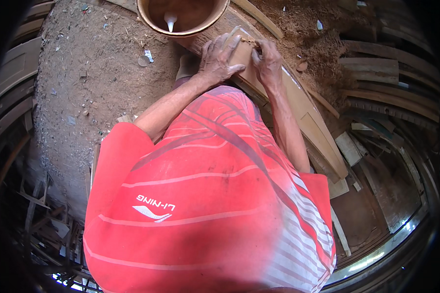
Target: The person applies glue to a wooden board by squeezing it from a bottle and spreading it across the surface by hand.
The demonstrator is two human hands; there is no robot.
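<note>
A long brown wooden panel (298,105), with a recessed section like a door's, runs from beyond my hands down past my right side. My left hand (217,62) rests on the panel's far end, its fingers stretched out and thumb apart. My right hand (268,61) is closed, its fingertips bent in at the panel's far right edge. Between the hands lies a crumbly light-brown strip (249,41) along that end. What sits in the right fingers, if anything, is too small to make out.
Beyond my left hand stands a round brown bucket (178,33) with a white nozzle-shaped piece (170,20) inside. Sawdust (310,29) and litter cover the ground. Stacked boards (376,68) line the right, with more wooden panels (17,68) along the left.
</note>
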